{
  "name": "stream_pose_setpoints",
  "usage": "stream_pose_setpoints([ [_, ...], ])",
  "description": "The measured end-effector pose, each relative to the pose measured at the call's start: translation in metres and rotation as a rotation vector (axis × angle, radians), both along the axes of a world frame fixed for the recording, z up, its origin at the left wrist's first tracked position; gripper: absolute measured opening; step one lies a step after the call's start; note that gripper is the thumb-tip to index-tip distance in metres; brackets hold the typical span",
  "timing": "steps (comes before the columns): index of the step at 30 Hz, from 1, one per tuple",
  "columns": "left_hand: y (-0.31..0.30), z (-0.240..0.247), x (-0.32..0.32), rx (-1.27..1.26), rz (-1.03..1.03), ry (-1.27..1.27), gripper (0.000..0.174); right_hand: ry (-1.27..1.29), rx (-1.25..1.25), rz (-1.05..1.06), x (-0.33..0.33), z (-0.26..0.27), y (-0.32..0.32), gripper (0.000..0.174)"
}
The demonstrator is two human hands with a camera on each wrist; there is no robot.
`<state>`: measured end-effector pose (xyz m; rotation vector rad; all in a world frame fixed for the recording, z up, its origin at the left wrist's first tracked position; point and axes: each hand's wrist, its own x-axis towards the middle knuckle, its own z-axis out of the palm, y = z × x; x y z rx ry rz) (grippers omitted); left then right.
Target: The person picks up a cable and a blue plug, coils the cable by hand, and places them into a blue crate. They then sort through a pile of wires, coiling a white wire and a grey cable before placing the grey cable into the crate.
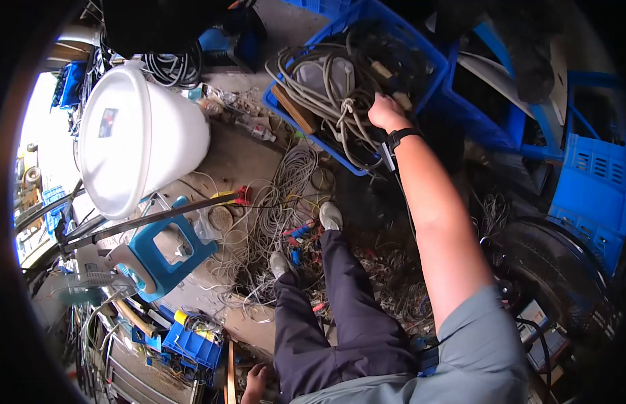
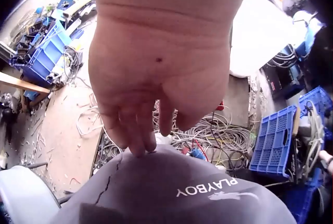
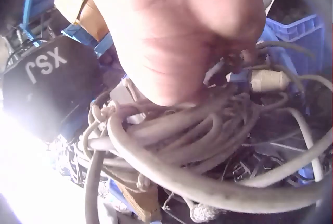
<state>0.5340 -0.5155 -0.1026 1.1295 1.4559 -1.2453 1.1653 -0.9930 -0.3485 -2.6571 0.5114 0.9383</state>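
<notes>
A coil of thick grey cable [image 1: 346, 111], tied with a knotted piece, lies on top of things in a blue crate [image 1: 421, 91]. My right hand [image 1: 388, 113] is at the coil's right side, its fingers curled in among the loops. Close up in the right wrist view, the palm [image 3: 182, 42] lies against the bundled cable [image 3: 192, 135], and the fingertips are mostly hidden. A pale cylindrical piece [image 3: 269, 80] is just beyond the fingers. My left hand [image 2: 156, 83] hangs beside the thigh, fingers loosely bent, holding nothing; the dark trousers [image 2: 171, 187] are close below its fingertips.
Loose wires [image 1: 286, 188] lie tangled on the floor around the feet. A large white tub [image 1: 151, 135] and a blue stool [image 1: 168, 252] stand to the left. On the right are a tyre [image 1: 542, 259] and a blue crate [image 1: 589, 188]. A wooden block [image 1: 293, 109] lies beneath the coil.
</notes>
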Motion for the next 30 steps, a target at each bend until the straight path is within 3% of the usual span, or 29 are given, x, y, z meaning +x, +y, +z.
stream_pose_setpoints([
  [2,0.005,-0.022,-0.020,0.074,0.130,-0.184,0.028,-0.101,-0.036,0.055,-0.013,-0.014,-0.003,0.053],
  [3,0.014,-0.036,-0.026,0.026,0.001,-0.214,0.040,-0.210,-0.069,0.113,-0.021,-0.017,-0.003,0.054],
  [4,0.006,-0.036,-0.007,0.039,0.054,-0.228,0.028,-0.195,-0.069,0.103,-0.030,-0.011,0.000,0.054],
  [6,0.028,-0.070,-0.023,0.014,-0.056,-0.330,0.028,-0.406,-0.049,0.069,-0.053,0.013,0.003,0.057],
  [9,0.034,-0.088,0.018,-0.003,-0.102,-0.284,0.031,-0.861,0.123,-0.052,-0.112,0.028,0.001,0.055],
  [10,0.039,-0.092,0.025,-0.016,-0.086,-0.239,0.034,-0.930,0.151,-0.071,-0.143,0.041,0.000,0.048],
  [12,0.051,-0.108,0.037,-0.059,-0.248,-0.412,0.035,-0.984,0.229,-0.126,-0.220,0.062,-0.001,0.035],
  [16,0.085,-0.149,0.058,-0.089,-0.332,-0.444,0.032,-0.680,0.455,-0.592,-0.423,0.064,0.002,0.025],
  [19,0.127,-0.172,0.058,-0.023,-0.463,-0.466,0.031,-0.308,0.214,-0.658,-0.604,0.030,0.013,0.030],
  [22,0.155,-0.177,0.040,0.014,-0.507,-0.443,0.028,0.123,0.250,-0.840,-0.759,-0.013,0.034,0.031],
  [24,0.178,-0.189,0.014,0.001,-0.520,-0.383,0.027,0.465,0.067,-0.834,-0.801,-0.017,0.052,0.033],
  [25,0.183,-0.193,0.002,0.007,-0.577,-0.339,0.027,0.418,-0.020,-0.476,-0.843,-0.045,0.055,0.033],
  [26,0.193,-0.202,-0.013,-0.017,-0.587,-0.312,0.026,0.464,0.011,-0.589,-0.852,-0.049,0.059,0.030],
  [28,0.207,-0.215,-0.037,-0.047,-0.647,-0.245,0.025,0.423,0.026,-0.492,-0.884,-0.102,0.062,0.026],
  [30,0.183,-0.212,-0.044,0.031,-0.693,-0.194,0.024,0.326,0.110,-0.476,-0.868,-0.143,0.062,0.022],
])
